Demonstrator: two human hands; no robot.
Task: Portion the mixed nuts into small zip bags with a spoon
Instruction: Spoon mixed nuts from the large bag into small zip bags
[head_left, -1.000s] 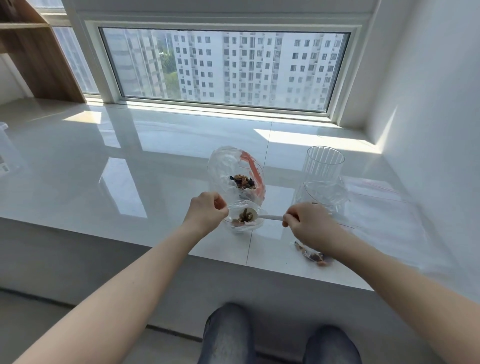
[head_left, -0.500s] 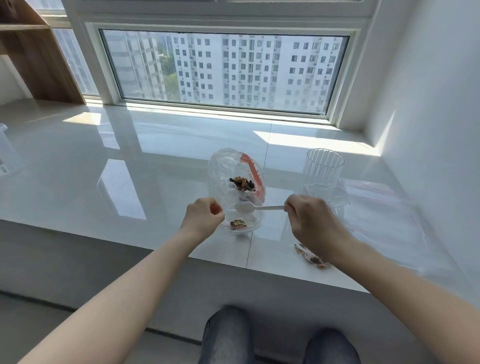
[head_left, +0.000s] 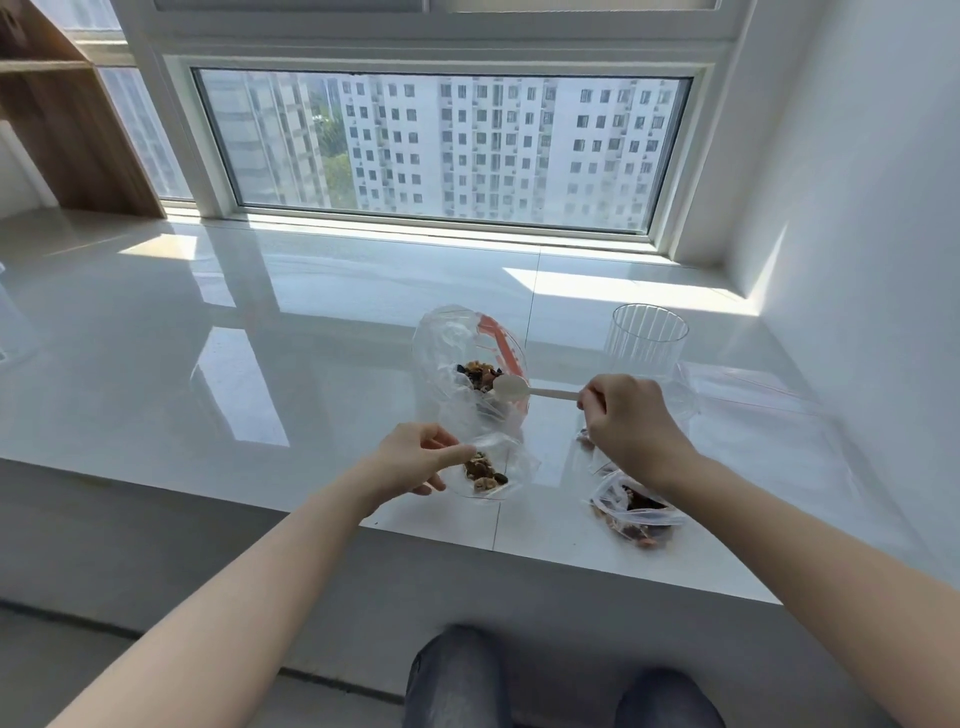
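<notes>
White spoon (head_left: 511, 387) pinched in right hand (head_left: 626, 423) (bowl empty); left hand (head_left: 413, 457) grip clamps small bag (head_left: 491, 470).

L hand (head_left: 415, 457): pinching (thumb+index) | R hand (head_left: 626, 423): curled, knuckles up

white spoon (head_left: 511, 388), red-striped clear bag (head_left: 470, 364), ribbed clear cup (head_left: 647, 338), glossy white counter (head_left: 208, 332)

sill (head_left: 322, 332): glossy white stone | zip bags (head_left: 498, 467): clear plastic | shelf (head_left: 67, 135): matt wood
</notes>
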